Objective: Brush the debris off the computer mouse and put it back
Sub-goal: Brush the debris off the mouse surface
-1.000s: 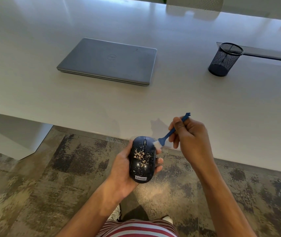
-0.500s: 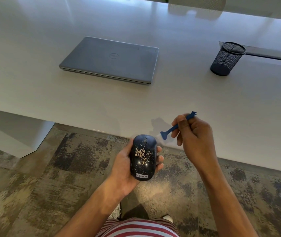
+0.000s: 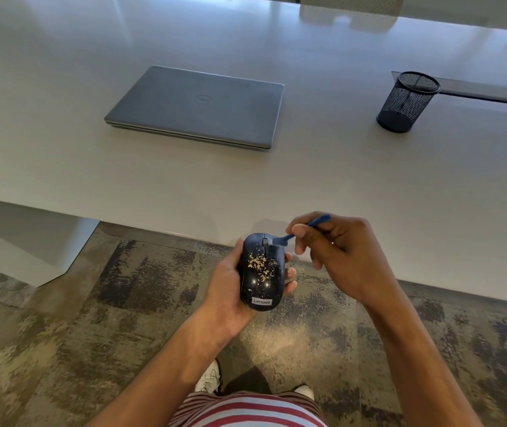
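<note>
A black computer mouse [image 3: 261,285] with a Lenovo label lies in the palm of my left hand [image 3: 226,291], held over the carpet just in front of the table edge. Pale debris flecks [image 3: 260,265] cover the middle of its top. My right hand [image 3: 338,257] pinches a small blue brush [image 3: 307,228] by its handle. The brush head rests on the mouse's front right, beside the scroll wheel.
A closed grey laptop [image 3: 196,106] lies on the white table [image 3: 307,167]. A black mesh pen cup [image 3: 407,101] stands at the right, next to a cable slot [image 3: 492,94]. Patterned carpet [image 3: 61,334] and my shoes are below.
The brush was lifted off the mouse to the right half a second ago; now its head is back down on the mouse's front. The mouse stays in my left hand.
</note>
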